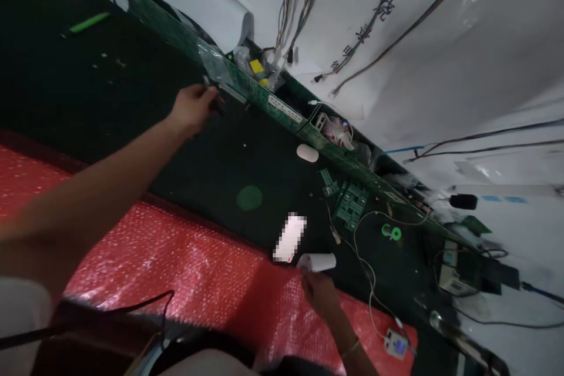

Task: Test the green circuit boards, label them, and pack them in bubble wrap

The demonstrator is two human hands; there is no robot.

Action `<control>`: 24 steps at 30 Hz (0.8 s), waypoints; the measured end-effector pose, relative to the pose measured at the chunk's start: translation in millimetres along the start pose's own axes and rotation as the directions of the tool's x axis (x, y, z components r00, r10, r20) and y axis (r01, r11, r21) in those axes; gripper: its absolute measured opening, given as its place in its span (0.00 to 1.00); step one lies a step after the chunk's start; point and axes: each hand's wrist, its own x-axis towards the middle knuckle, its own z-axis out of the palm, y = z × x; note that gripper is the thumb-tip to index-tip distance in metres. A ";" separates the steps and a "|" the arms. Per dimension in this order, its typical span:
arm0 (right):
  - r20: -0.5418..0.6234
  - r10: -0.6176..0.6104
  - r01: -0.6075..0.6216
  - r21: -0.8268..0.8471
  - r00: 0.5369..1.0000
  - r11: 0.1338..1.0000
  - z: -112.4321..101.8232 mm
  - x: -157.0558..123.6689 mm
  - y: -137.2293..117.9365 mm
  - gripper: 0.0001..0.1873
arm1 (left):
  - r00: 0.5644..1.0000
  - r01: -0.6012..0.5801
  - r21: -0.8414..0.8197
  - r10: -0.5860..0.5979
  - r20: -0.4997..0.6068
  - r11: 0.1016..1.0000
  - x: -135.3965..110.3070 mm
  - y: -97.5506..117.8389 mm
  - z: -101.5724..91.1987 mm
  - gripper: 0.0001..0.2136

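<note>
My left hand [194,108] is closed over the far side of the dark green bench mat, beside the long trough. Something small with a shiny tip and a dark part shows at its fingers; its kind cannot be made out. Near the front edge, my right hand [321,294] has its fingers curled against the left end of a white cylinder [324,262] lying on its side. Whether it is a roll or a cup is unclear. Just beyond that lies a bright, pixelated phone-like rectangle [291,239].
Red bubble wrap [198,264] covers the front edge. Green circuit boards [351,205], a white oval object [307,153], a green spool [391,232] and a small meter [395,343] with cables lie rightward. A green pen [89,22] lies far left. Cables hang on the wall.
</note>
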 end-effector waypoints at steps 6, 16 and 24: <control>-0.464 -0.090 0.190 0.174 0.881 0.966 -92.8 133.2 -95.2 0.17 | 0.788 0.358 -0.317 -0.103 0.606 0.878 -160.2 92.3 59.3 0.25; -0.539 -0.336 0.524 0.240 0.772 0.817 -176.8 87.8 -113.9 0.31 | 0.800 0.074 -0.180 0.050 0.598 0.981 -272.6 151.2 121.3 0.24; -0.088 -0.608 0.455 0.749 0.789 0.482 -253.1 21.0 -41.1 0.39 | 0.727 -0.197 -0.076 0.198 0.658 0.977 -336.1 196.8 195.6 0.18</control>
